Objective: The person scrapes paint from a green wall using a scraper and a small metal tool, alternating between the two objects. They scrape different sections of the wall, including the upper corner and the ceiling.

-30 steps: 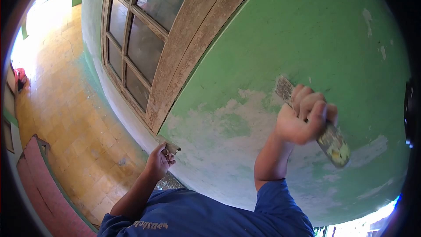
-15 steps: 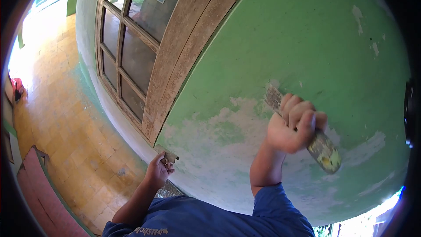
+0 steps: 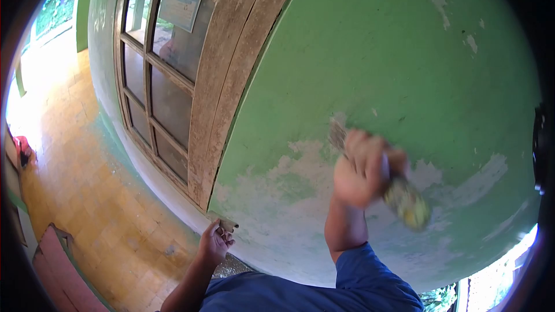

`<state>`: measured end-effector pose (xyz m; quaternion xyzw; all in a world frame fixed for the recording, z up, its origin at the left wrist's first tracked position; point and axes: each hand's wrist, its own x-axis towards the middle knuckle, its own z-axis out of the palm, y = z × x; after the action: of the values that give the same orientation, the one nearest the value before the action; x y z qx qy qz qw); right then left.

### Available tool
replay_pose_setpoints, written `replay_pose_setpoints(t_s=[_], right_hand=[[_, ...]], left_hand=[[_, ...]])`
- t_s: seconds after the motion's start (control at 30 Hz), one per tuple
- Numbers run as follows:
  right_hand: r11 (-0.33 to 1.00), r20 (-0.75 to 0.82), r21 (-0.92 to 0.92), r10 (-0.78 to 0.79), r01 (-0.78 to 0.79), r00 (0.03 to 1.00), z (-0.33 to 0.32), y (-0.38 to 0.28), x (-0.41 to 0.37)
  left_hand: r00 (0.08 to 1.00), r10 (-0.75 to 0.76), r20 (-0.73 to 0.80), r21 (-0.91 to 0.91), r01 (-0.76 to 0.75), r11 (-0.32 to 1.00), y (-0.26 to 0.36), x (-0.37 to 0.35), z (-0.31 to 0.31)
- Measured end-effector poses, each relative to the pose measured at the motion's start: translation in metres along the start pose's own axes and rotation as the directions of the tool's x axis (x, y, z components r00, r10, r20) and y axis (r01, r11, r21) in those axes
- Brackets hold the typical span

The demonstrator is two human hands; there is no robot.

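My right hand [image 3: 363,169] is wrapped round the handle of a paint scraper [image 3: 413,208], which is smeared with pale green and yellow paint and blurred by motion. Its blade [image 3: 337,134] meets the green wall [image 3: 370,46] at the upper border of a patch of bare, whitish plaster [image 3: 289,196]. Lower down on the left, my left hand [image 3: 215,244] has its fingers curled round the projecting end of the window sill [image 3: 229,223].
A weathered wooden window frame [image 3: 222,75] with glass panes stands left of the scraped patch. Yellow floor tiles [image 3: 81,185] stretch along the wall. A reddish bench-like piece [image 3: 60,271] is at lower left, a red object [image 3: 22,150] beyond it.
The scraper and my right hand have shifted slightly left and down in the view. My whole view has turned a little; my left hand stays at the sill end.
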<state>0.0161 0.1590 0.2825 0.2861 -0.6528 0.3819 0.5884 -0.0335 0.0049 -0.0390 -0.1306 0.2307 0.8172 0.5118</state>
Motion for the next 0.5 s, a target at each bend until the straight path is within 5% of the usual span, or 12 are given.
replay_pose_setpoints(t_s=[0.1, 0.13, 0.17, 0.23, 0.3, 0.37, 0.4, 0.43, 0.5], right_hand=[[0.993, 0.032, 0.032, -0.113, 0.112, 0.993, 0.002, -0.009, 0.005], [0.942, -0.056, -0.318, -0.131, 0.106, 0.990, -0.005, 0.009, 0.002], [0.940, -0.065, -0.326, -0.130, 0.102, 0.989, -0.007, 0.005, 0.000], [0.999, 0.012, -0.014, -0.037, 0.037, 0.999, -0.002, -0.008, 0.006], [0.994, 0.033, 0.049, -0.099, 0.097, 0.995, 0.000, -0.017, 0.009], [0.997, -0.005, -0.033, -0.069, 0.069, 0.998, -0.008, -0.005, 0.005], [0.948, -0.182, -0.300, 0.050, -0.104, 0.982, -0.006, 0.014, 0.000], [0.945, -0.203, -0.308, 0.049, -0.112, 0.978, -0.010, 0.011, -0.006], [0.939, -0.023, -0.342, -0.049, 0.038, 0.999, -0.008, 0.008, -0.008]], left_hand=[[1.000, 0.015, 0.001, 0.009, -0.015, 1.000, 0.003, -0.006, 0.006], [1.000, 0.025, -0.011, 0.001, -0.025, 1.000, 0.002, -0.006, 0.004], [0.999, 0.036, -0.023, -0.007, -0.036, 0.999, 0.002, -0.007, 0.003], [0.999, 0.040, -0.017, 0.010, -0.040, 0.999, 0.003, -0.009, 0.004], [0.999, 0.051, -0.006, 0.024, -0.051, 0.998, 0.004, -0.007, 0.003], [1.000, 0.026, 0.012, 0.000, -0.026, 1.000, 0.001, -0.003, -0.003], [1.000, 0.017, 0.005, 0.019, -0.017, 1.000, -0.001, -0.003, -0.006], [1.000, 0.010, 0.026, 0.017, -0.011, 1.000, -0.003, -0.002, -0.008], [0.998, 0.025, 0.055, 0.026, -0.027, 0.999, 0.000, -0.004, -0.005]])
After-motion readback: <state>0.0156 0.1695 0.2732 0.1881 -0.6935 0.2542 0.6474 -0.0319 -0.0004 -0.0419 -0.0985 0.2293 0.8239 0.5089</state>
